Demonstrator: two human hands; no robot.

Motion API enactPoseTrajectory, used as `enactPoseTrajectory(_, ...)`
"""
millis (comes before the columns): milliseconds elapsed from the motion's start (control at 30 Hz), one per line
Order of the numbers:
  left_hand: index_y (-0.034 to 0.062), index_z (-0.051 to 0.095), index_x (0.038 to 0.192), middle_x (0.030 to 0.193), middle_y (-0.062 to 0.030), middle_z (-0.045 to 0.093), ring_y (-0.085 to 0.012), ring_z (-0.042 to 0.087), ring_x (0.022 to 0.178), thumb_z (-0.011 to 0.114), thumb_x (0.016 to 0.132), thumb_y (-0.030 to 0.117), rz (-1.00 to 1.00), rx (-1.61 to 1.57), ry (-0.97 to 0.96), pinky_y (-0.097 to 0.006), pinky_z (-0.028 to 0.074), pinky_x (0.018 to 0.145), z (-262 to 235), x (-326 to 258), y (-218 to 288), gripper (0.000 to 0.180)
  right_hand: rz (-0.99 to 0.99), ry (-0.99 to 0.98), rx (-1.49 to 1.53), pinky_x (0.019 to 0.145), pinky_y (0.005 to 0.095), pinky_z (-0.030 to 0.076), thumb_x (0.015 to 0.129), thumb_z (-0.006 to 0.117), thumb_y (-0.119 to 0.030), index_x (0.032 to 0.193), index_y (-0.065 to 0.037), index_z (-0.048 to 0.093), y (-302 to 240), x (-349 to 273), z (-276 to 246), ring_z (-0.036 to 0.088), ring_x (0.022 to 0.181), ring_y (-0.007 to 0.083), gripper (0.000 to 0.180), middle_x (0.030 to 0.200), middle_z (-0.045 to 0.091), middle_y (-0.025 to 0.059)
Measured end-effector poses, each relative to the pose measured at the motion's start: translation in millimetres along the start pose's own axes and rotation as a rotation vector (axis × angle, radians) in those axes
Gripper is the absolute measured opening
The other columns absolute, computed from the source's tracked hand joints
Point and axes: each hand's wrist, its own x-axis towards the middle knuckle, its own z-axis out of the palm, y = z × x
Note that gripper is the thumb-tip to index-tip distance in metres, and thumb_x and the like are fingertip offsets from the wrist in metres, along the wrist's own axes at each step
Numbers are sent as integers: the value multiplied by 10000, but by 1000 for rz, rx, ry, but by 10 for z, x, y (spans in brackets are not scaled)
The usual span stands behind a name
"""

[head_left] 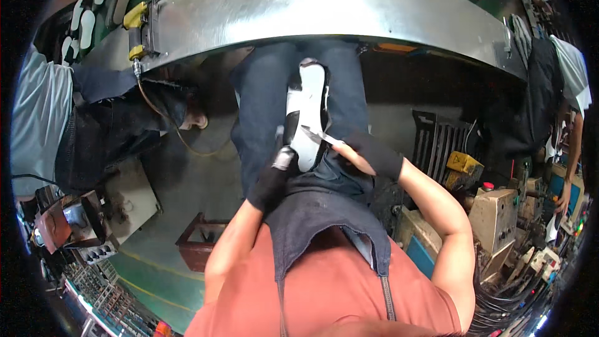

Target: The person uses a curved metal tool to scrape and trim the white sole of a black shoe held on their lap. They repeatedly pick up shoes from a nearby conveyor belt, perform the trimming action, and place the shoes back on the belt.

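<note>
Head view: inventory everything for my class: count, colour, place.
shoe: one, black and white, lap
knife-like tool: one, silvery, over shoe
metal table: one, silver, top
shoe soles: several, white, upper left
hose fitting: one, yellow, table's left end
box: one, red-brown, lower left
control box: one, beige, right
cables: many, black, lower right
clutter: uncountable, mixed, edges
co-workers: at least two, pale shirts, left and right
apron: one, dark blue, torso
left hand: one, black glove, at shoe
right hand: one, black glove, holding tool

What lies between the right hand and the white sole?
In the head view, a pointed metal blade, held by the right hand, reaching over the white sole; contact is unclear.
</note>
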Motion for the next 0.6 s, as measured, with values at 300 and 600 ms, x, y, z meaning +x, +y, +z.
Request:
enactPoseTrajectory(300,11,340,1372,1339,-112,460,-210,452,1221,340,1006,276,-168,-868,-42,-314,341,1035,48,301,-364,452,161,-254,-432,703,438,470,958,381,-394,856,14,645,-440,154,22,609,731,415,497,772,611,264)
enactPoseTrajectory(600,17,458,1291,1274,-163,511,-231,491,1182,479,938,215,74,402,215,-339,385,979,180,453,-554,405,83,-197,-337,631,401,451,948,474,-339,933,-11,610,-801,0,-411,573,671,325,356,759,588,176)
